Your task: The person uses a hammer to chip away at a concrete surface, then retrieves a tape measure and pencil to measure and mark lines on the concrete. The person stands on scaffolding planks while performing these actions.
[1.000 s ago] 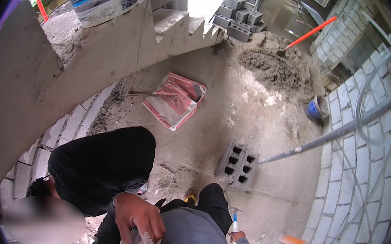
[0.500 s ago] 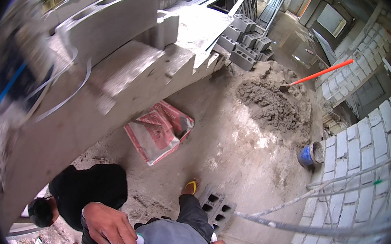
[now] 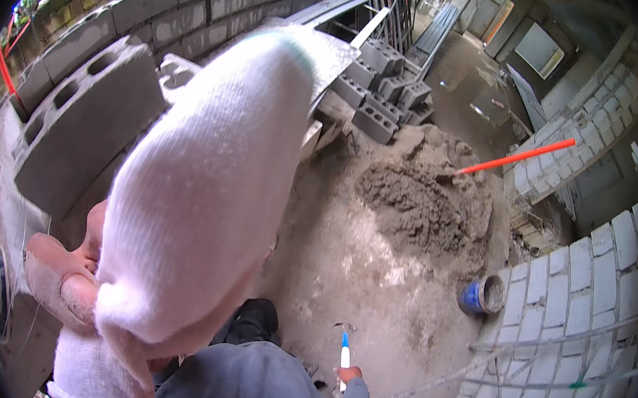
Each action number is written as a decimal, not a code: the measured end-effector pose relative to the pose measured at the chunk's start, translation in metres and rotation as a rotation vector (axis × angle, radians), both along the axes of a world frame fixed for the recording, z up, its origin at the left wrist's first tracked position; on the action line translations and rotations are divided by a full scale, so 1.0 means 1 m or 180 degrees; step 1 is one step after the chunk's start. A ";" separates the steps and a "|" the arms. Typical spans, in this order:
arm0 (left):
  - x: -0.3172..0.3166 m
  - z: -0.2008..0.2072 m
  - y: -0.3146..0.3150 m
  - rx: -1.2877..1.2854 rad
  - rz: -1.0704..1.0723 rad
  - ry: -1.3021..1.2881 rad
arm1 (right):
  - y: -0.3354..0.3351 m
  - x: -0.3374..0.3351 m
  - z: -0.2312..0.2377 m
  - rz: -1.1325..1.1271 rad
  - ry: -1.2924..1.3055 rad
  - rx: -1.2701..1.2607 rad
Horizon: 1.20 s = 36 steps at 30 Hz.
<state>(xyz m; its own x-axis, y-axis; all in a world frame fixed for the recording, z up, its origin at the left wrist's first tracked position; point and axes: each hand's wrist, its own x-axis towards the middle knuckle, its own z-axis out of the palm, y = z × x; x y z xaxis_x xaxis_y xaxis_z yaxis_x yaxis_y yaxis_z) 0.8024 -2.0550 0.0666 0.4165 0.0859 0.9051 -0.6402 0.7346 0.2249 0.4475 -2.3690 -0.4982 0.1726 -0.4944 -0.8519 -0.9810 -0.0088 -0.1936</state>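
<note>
My left hand pinches a white ribbed-knit piece that looks like a work glove, with a teal edge at its top. It looms close in front of the view and covers much of the left centre; most of that hand is hidden behind it. Lower down, beside my grey-clad body, my right hand is closed around the handle of a hammer. The hammer has a blue and white handle, and its metal head points away from me over the concrete floor.
A grey hollow block stands on the ledge at left. Farther off are stacked blocks and a mortar heap with an orange-handled tool. At right, a blue bucket stands by the white block wall, with thin lines crossing nearby.
My left hand has come up close to the view with the white glove, covering the red and white sack. My right hand's hammer now shows plainly. The person in black is no longer visible.
</note>
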 end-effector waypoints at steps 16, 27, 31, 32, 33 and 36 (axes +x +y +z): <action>0.261 0.008 -0.193 0.0390 -0.1572 -0.0494 | -0.154 0.280 -0.035 0.0745 0.0023 0.0100; 0.389 -0.028 -0.322 0.0919 -0.1674 -0.0044 | -0.250 0.376 -0.055 0.1317 0.0062 0.0248; 0.432 -0.033 -0.353 0.0941 -0.1543 0.0154 | -0.347 0.376 -0.125 0.2486 0.0269 -0.0112; 0.445 -0.038 -0.355 0.0906 -0.1491 0.0224 | -0.377 0.382 -0.139 0.2759 0.0342 -0.0202; 0.443 -0.037 -0.371 0.1189 -0.1341 0.0194 | -0.364 0.436 -0.131 0.2418 0.0277 0.0007; 0.477 -0.063 -0.424 0.1390 -0.1434 0.0470 | -0.397 0.480 -0.076 0.1381 0.0505 -0.0010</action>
<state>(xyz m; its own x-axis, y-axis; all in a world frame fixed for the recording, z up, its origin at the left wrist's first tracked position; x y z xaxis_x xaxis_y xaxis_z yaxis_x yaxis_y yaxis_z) 1.2791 -2.4792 0.0033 0.4488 -0.4898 0.7475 -0.2298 0.7451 0.6261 0.9275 -2.7656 -0.5740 0.2317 -0.4080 -0.8831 -0.9041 -0.4255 -0.0406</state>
